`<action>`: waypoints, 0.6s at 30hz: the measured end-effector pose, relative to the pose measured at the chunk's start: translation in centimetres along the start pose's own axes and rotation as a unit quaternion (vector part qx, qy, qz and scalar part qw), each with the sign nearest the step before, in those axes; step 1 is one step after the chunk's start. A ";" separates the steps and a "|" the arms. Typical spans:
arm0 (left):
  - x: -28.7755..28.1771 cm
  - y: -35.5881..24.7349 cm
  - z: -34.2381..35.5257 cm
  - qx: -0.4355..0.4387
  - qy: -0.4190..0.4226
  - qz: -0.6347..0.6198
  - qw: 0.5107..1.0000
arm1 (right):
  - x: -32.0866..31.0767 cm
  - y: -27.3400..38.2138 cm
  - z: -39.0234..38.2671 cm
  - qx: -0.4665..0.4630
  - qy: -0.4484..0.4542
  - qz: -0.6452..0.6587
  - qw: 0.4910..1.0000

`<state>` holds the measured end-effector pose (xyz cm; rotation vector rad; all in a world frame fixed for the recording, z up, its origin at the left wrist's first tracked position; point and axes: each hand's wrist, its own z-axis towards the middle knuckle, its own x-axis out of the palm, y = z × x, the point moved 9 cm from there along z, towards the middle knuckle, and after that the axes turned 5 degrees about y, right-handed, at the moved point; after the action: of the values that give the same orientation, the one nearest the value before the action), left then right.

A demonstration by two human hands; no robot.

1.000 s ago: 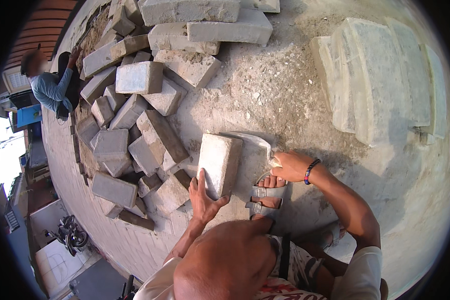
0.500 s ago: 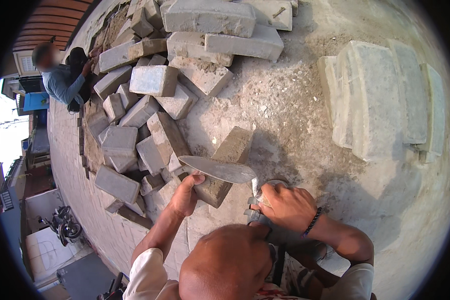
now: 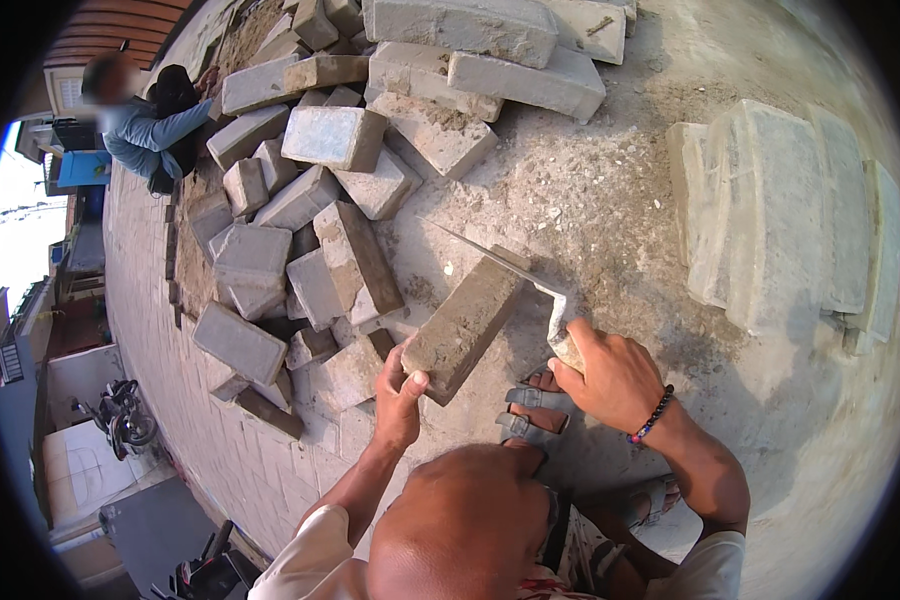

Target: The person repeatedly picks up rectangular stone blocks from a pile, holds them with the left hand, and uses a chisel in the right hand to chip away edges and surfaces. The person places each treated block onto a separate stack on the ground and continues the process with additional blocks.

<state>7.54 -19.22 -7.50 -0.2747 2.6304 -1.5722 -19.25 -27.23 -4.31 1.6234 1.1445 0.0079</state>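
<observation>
Far left, a parked motorcycle (image 3: 125, 415) on the pavement, too small for detail. Above it, a co-worker (image 3: 150, 130) in a blue long-sleeved top sits low at the edge of the rubble, an arm reaching toward it; I cannot tell whether that hand grips anything.

Next, a loose heap of grey blocks (image 3: 253, 255), tumbled at all angles, some leaning on others, soil showing along its far side. At its upper right, longer pale blocks (image 3: 460, 30) lie stacked across one another.

In front of me, the person's left hand (image 3: 400, 405) is closed on the near end of a brown, dirt-coated block (image 3: 465, 325), thumb on top. The block slants away to the upper right, just right of the heap; whether its underside touches ground, I can't tell.

A trowel (image 3: 558, 305) has its blade edge-on over the block's far end, contact unclear. Below, a sandalled foot (image 3: 537, 410). The right hand (image 3: 610, 375) is wrapped around the trowel's handle; beaded bracelet (image 3: 653, 415) at the wrist.

Far right, large pale slabs (image 3: 780, 215) set side by side on dusty ground (image 3: 610, 200).
</observation>
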 end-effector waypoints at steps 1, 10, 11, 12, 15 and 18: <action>0.8 -0.1 -0.2 0.019 0.008 0.022 1.000 | 0.5 1.0 -1.0 -0.025 0.009 0.017 0.999; 0.6 0.4 -1.0 0.078 -0.014 0.063 0.995 | 2.1 -3.7 -0.4 0.079 0.052 -0.130 0.987; 0.7 0.3 -0.9 0.084 -0.015 0.078 0.993 | 1.2 -3.5 -0.3 0.070 0.031 -0.126 0.989; 0.8 0.2 -0.8 0.089 -0.015 0.093 0.992 | 0.1 -2.9 -0.4 0.061 0.009 -0.122 0.991; 0.8 -0.4 -0.9 0.116 -0.010 0.193 0.974 | 0.3 1.7 -1.6 -0.006 0.038 -0.072 0.997; 1.5 -2.0 0.4 0.109 0.043 0.355 0.928 | 2.6 2.1 -1.9 -0.009 0.057 -0.047 0.997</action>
<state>6.35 -20.74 -5.88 0.6922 2.1703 -1.5763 -17.52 -23.96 -3.27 1.5688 1.3037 0.0500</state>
